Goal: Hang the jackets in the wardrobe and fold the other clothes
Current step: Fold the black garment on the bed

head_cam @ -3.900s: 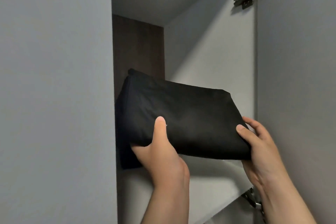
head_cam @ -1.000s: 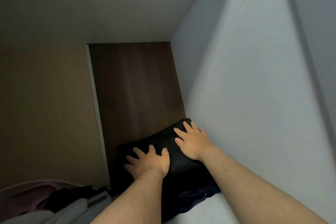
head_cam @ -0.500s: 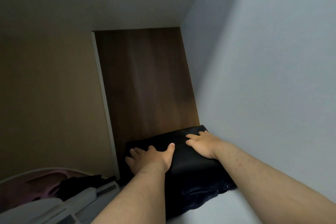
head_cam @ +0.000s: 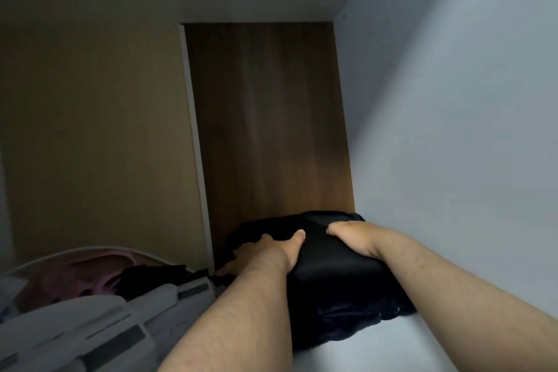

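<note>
You reach into the wardrobe and touch the black folded clothes [head_cam: 332, 275] on the white shelf [head_cam: 377, 350].
The clothes sit at 5 o'clock in your view, close to the brown back wall [head_cam: 271, 130] at 12 o'clock. Your left grip [head_cam: 265, 251] lies spread on top of them, thumb wide. Your right grip [head_cam: 353, 235] rests on top too, but its fingers are hidden, so you cannot tell if they are spread. White and pink things [head_cam: 90, 296] lie at 8 o'clock.
</note>
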Demonstrator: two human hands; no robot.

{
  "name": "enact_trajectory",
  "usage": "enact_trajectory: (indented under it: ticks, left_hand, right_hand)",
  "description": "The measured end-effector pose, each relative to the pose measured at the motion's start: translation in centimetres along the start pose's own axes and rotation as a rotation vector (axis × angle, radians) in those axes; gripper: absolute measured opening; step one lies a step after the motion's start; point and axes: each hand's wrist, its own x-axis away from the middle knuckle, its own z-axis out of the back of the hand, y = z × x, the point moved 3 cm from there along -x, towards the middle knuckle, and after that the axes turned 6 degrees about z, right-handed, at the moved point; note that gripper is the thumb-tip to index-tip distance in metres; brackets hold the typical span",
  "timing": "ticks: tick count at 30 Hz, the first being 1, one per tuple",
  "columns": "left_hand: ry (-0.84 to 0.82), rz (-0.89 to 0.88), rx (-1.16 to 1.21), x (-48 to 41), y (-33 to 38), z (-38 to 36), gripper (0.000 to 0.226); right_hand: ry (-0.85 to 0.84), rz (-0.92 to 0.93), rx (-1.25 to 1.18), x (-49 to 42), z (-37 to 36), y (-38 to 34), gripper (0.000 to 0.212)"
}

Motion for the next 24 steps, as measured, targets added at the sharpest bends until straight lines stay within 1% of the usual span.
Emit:
enact_trajectory:
  ticks: [2, 4, 6, 8, 11, 14, 16, 19, 24]
  left_hand:
    - [0.044, 0.001, -0.065, 0.7, 0.3, 0.3, 0.105]
    - [0.062, 0.006, -0.105, 1.7, 0.9, 0.7, 0.099]
    - [0.08, 0.043, -0.088, 2.7, 1.4, 0.9, 0.09]
    - [0.126, 0.039, -0.02, 3.5, 1.9, 0.8, 0.08]
    - [0.278, -0.087, 0.026, 4.8, 2.8, 0.2, 0.069]
    - [0.362, -0.242, 0.057, 6.6, 3.7, -0.6, 0.063]
    - [0.353, -0.339, 0.091, 8.0, 4.4, -0.6, 0.058]
    - [0.286, -0.482, 0.152, 10.5, 5.4, -0.4, 0.048]
    - [0.197, -0.6, 0.245, 13.7, 5.2, -1.1, 0.046]
  right_hand:
    - [0.034, -0.02, 0.018, 0.6, 0.1, 0.0, 0.047]
    - [0.052, -0.046, 0.137, 1.1, 0.3, 0.0, 0.055]
    - [0.09, -0.103, 0.252, 1.5, 0.3, -0.3, 0.063]
    - [0.184, -0.142, 0.325, 2.3, 0.7, -0.8, 0.07]
    - [0.368, -0.089, 0.43, 4.3, 2.1, -1.5, 0.067]
    - [0.425, -0.009, 0.499, 7.1, 3.5, -1.9, 0.064]
    - [0.417, 0.002, 0.457, 9.2, 4.3, -1.5, 0.062]
    - [0.376, -0.051, 0.351, 13.2, 4.8, -0.1, 0.058]
    - [0.409, -0.123, 0.357, 19.3, 5.0, 0.5, 0.059]
